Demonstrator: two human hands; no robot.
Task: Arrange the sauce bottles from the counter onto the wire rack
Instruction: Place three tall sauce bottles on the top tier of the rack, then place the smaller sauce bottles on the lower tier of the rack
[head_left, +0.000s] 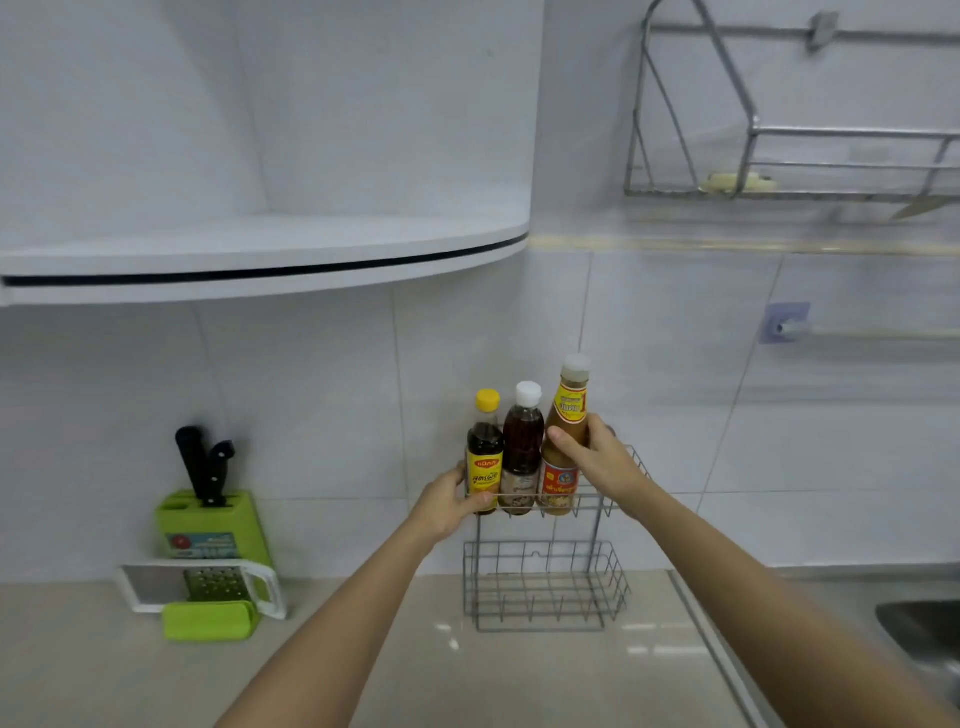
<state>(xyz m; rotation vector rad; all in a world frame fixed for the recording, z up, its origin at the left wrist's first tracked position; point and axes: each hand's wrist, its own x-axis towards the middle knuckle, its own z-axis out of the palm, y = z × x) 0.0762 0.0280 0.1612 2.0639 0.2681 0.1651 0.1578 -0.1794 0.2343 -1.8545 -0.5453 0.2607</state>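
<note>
Head view shows the right hand (597, 462) with its grip closed around the shoulder of the tallest sauce bottle (563, 447), an orange-brown one with a white cap, standing at the right end of the top tier of the wire rack (545, 582). The left hand (449, 501) has its grip closed on the rack's front left corner rail, thumb just under the yellow-capped bottle (484, 452), as if steadying the frame.

Between those two bottles stands a third, a white-capped bottle (521, 449) of reddish-brown sauce, touching its neighbours. All three sit upright in a row on the upper tier; the lower basket holds nothing, and no bottle shows on the desk (363, 675) around the rack.

I'd say this is the last placement being settled. The next move calls for checking the tall bottle sits flat, then letting go gently so the light rack does not rock.

The yellow label carries Thai script and a small red logo; the tall bottle's labels are red and yellow, their writing too blurred to read.

Left along the desk stand a green knife block (208, 525) and a grater (208, 584).
</note>
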